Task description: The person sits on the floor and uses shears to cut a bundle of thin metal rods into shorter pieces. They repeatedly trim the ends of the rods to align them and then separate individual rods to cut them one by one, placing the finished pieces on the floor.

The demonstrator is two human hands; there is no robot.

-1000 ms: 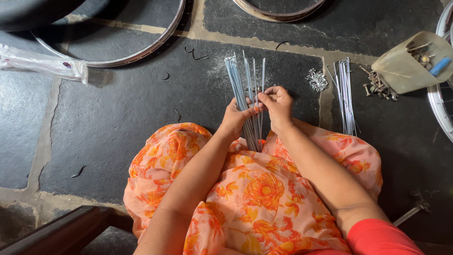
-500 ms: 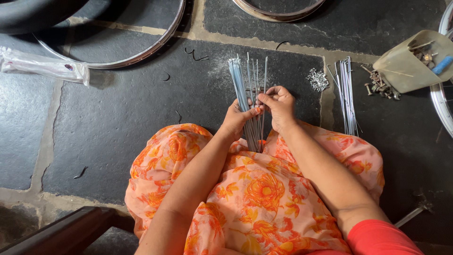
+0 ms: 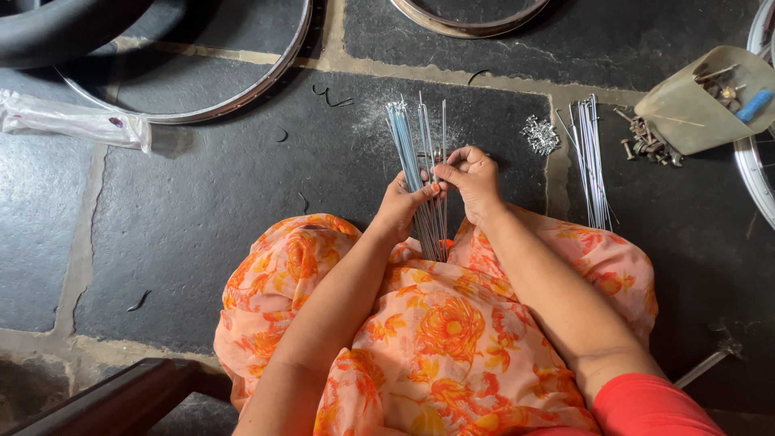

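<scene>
I look down on a bundle of spokes (image 3: 420,173) standing fanned between the two hands above the lap, tips pointing away toward the stone floor (image 3: 202,202). The left hand (image 3: 404,206) wraps the lower part of the bundle in a closed grip, thumb across the front. The right hand (image 3: 472,178) pinches near the middle of the fan, fingertips narrow on what looks like a single spoke. Compared with a second ago, the fan sits slightly tighter and more upright, and the right hand has hardly shifted; I judge the sorting of spokes is only inching along. A second bunch of spokes (image 3: 589,157) lies on the floor to the right, near a small heap of nipples (image 3: 539,135) and a beige tub (image 3: 698,101) of hardware. A wheel rim (image 3: 234,97) lies at upper left.
</scene>
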